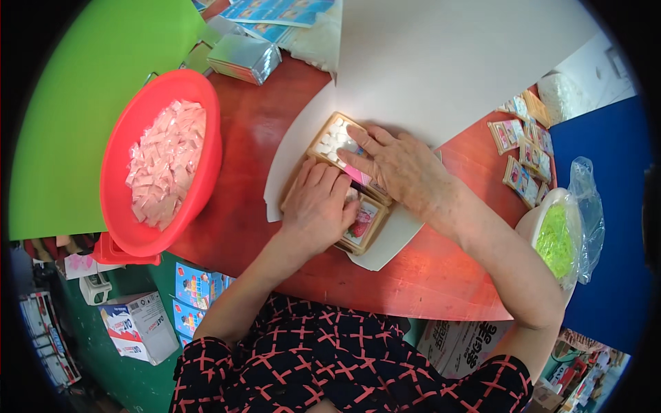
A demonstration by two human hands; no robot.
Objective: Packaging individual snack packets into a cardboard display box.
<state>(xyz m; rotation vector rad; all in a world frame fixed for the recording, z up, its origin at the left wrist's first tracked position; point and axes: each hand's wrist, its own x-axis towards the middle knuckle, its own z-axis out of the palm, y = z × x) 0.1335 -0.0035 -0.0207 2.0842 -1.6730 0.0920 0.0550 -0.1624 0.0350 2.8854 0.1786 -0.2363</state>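
Observation:
A small tan case [332,138] lies on a white board [277,180] in front of me, its far part filled with white pieces [330,141]. My right hand [406,162] lies across it from the right, fingers stretched and apart over the white pieces and a pink-and-blue printed strip. My left hand [315,206] bends its fingers over the case's left side; the fingertips are partly hidden, and what they hold cannot be made out. Near the left thumb, a tan-framed part with a strawberry picture [361,224] shows.
A red basin [212,138] of pink wrapped pieces stands left on the red table [241,220]. Silvery packs [244,56] lie behind it. Several small printed packs [523,148] lie at the far right, above a white bowl [529,224] with green pieces and clear plastic.

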